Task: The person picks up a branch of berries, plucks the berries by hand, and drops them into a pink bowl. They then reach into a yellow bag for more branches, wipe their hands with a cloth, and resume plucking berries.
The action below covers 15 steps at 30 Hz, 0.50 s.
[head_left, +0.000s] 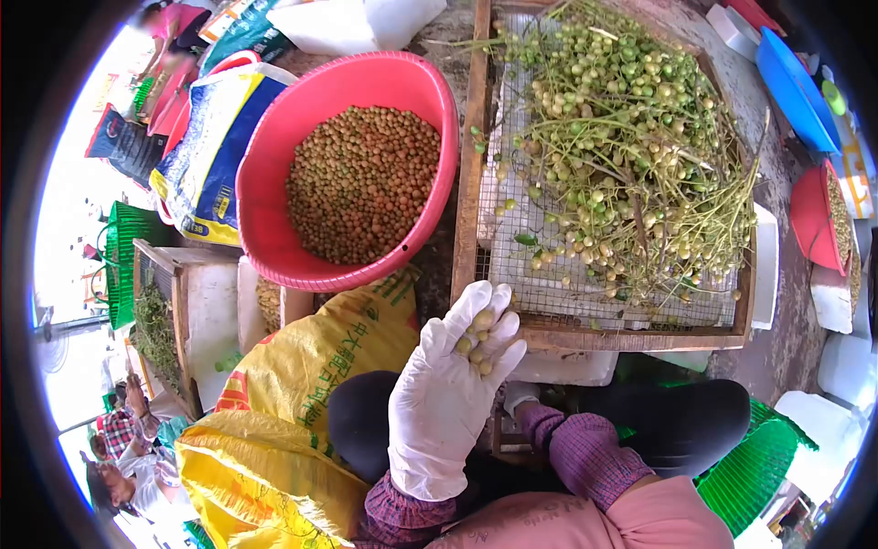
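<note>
My left hand (444,403), in a white glove, is turned palm up with its fingers slightly curled. Several small green berries (476,346) lie cradled against the fingers. Just beyond the fingertips is a wood-framed wire mesh screen (498,284), heaped with green stems and round berries (631,156). My right hand (519,395), also gloved, is low by my knee below the frame's front edge; its fingers are mostly hidden. Left of the screen, a pink-red basin (265,197) holds many loose brownish-green berries (366,183).
A yellow woven sack (283,384) lies left of my legs. Beyond it are a wooden-framed box (210,293) and a white-blue bag (219,137). A blue basin (791,91) and a red basin (814,220) stand at right, a green basket (750,467) below. Other people are at left.
</note>
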Tool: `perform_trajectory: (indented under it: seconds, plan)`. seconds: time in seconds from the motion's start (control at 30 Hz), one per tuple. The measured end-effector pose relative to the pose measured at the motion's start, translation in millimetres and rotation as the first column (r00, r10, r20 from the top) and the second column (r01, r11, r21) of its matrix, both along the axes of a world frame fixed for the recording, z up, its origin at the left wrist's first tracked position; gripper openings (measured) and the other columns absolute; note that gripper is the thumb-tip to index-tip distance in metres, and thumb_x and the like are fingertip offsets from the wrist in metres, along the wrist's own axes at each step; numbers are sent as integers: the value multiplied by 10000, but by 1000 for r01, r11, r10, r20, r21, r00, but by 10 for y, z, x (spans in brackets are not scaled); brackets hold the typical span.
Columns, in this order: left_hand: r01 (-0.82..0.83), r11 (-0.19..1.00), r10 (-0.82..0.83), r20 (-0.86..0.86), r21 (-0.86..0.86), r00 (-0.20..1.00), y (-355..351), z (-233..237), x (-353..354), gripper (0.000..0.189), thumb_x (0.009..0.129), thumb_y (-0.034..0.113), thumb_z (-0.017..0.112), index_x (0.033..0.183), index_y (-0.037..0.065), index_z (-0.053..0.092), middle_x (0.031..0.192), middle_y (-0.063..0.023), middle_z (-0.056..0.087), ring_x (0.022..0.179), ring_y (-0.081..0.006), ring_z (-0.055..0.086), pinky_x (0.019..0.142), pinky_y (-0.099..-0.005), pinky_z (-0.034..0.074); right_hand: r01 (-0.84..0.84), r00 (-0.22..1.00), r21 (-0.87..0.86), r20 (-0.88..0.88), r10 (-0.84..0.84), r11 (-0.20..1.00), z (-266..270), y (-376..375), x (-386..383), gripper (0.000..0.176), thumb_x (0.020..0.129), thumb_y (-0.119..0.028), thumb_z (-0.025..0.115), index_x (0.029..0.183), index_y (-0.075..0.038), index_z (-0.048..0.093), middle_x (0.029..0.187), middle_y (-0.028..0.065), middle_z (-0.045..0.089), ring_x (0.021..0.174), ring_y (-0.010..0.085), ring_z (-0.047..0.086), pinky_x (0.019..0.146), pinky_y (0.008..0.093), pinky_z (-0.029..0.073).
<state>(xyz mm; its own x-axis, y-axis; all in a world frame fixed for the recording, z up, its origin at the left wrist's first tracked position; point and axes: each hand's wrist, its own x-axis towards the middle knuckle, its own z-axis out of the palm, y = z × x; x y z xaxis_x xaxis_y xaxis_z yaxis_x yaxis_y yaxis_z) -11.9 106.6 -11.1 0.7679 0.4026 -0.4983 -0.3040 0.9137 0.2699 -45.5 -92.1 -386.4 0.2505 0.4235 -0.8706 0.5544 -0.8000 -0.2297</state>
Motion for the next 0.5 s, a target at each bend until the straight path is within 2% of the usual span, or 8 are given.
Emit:
perform_trajectory:
  seconds: [0.13,0.23,0.3,0.37,0.4,0.43,0.5]
  plan:
    - [39,999,-41,91,21,995,-55,137,-35,552,941,359,449,1368,25,346,1374,-132,402,1216,-254,432,1031,-393,339,-182,979,103,-70,189,978,453,252,162,344,757,-205,578,1049,-41,658,1023,168,650,934,291,641,823,391,506]
    - [57,993,-79,238,100,968,-108,151,-101,530,946,281,418,1393,27,293,1422,-157,334,1265,-282,390,1073,-406,277,-310,907,120,-261,331,943,1314,461,435,288,754,-164,577,996,-34,665,947,140,666,842,247,662,737,351,530]
    - [57,991,-85,243,122,966,-172,274,-138,544,906,190,463,1391,17,285,1419,-178,332,1275,-283,382,1079,-408,280,-196,868,93,-447,217,976,1921,505,635,244,760,-160,591,953,-30,664,898,113,668,789,212,664,684,314,534]
    - [49,991,-83,290,123,953,-246,332,-199,543,891,147,484,1381,7,297,1411,-182,343,1274,-274,387,1072,-399,297,93,762,14,-644,-62,996,2446,435,950,211,772,-178,617,914,-27,657,851,80,663,741,177,658,643,275,527]
    - [75,986,-123,350,147,929,-258,312,-226,559,886,158,468,1391,7,279,1427,-182,317,1304,-284,347,1085,-416,271,202,786,236,-618,-14,950,2744,384,1146,187,786,-171,622,905,-29,647,828,65,652,729,162,647,645,267,521]
    - [74,988,-121,381,137,917,-285,320,-259,558,886,165,464,1390,8,283,1429,-179,316,1307,-288,341,1087,-422,262,286,814,447,-580,32,848,3056,329,1333,165,800,-163,628,896,-30,637,806,50,642,718,147,636,647,259,516]
    - [67,991,-111,443,114,890,-351,347,-293,556,885,178,456,1387,8,290,1432,-173,315,1315,-295,327,1093,-434,245,399,891,706,-449,-65,585,3643,255,1550,120,808,-86,629,910,-24,619,827,32,621,742,117,608,683,250,503]
